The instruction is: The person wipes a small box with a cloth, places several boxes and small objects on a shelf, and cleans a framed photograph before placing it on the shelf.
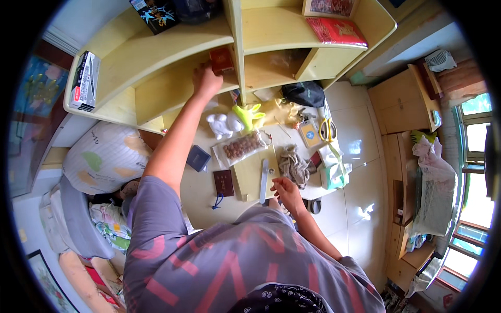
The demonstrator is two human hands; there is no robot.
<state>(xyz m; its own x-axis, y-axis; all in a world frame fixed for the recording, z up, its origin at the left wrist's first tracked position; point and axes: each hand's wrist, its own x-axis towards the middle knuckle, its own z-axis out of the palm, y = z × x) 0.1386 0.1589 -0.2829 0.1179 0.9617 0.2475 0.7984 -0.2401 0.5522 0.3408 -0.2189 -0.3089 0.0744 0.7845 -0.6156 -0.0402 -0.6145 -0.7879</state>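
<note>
My left arm stretches up to the lower shelf compartment, where my left hand (pixel 207 82) closes on the near left edge of a small red box (pixel 222 60); some of its fingers are hidden. Above the table's near edge hovers my right hand (pixel 287 195), loosely curled with fingers apart and nothing visible in them. Close to it lie a clear ruler (pixel 264 180), a beige folder (pixel 250 175) and a crumpled grey-brown cloth (pixel 295 164). Further left are a maroon booklet (pixel 224 183), a dark blue box (pixel 198 158) and a clear bag of round brown things (pixel 241 148).
A white plush toy (pixel 225 125) with a yellow-green part stands below the shelf (pixel 182 44). Yellow scissors (pixel 328 130), a framed card (pixel 310 134), a black pouch (pixel 303 94) and a tissue pack (pixel 334 176) occupy the table's right side. A stuffed patterned bag (pixel 107 156) sits at left.
</note>
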